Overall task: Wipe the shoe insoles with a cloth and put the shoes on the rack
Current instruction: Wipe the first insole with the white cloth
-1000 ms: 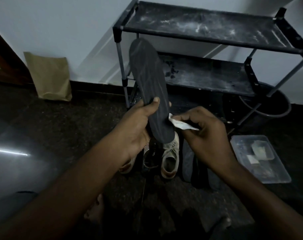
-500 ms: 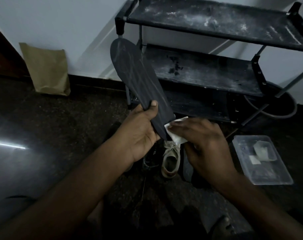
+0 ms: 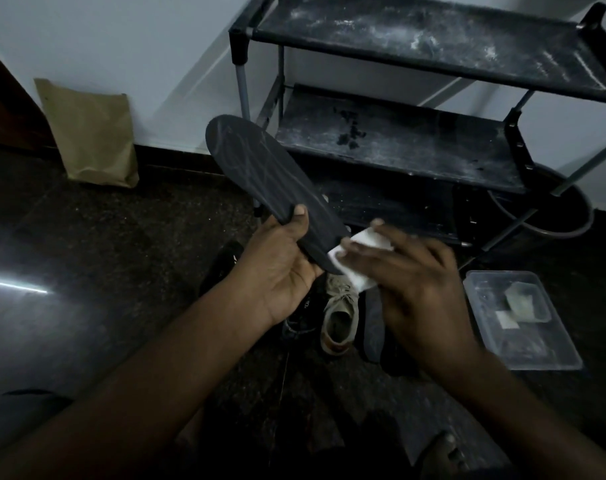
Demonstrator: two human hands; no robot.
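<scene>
Left hand [image 3: 281, 271] grips the insole [image 3: 256, 168]; right hand [image 3: 416, 282] pinches a cloth [image 3: 364, 240] against its heel. On the floor [image 3: 121, 237], a clear tub [image 3: 523, 348] holds pale folded pieces [image 3: 526, 303].

The insole [image 3: 260, 174] is charcoal with faint pale curved lines; the cloth [image 3: 364, 240] is white. At one o'clock the rack [image 3: 416, 39] is black, streaked whitish; at ten o'clock the bag [image 3: 93, 133] is brown.

The insole [image 3: 260, 178] now leans much more to the left, and its top end points to the upper left of the frame. The right hand [image 3: 409, 271] moves the cloth [image 3: 360, 244] down onto the insole's low end, fingers spread flatter.
</scene>
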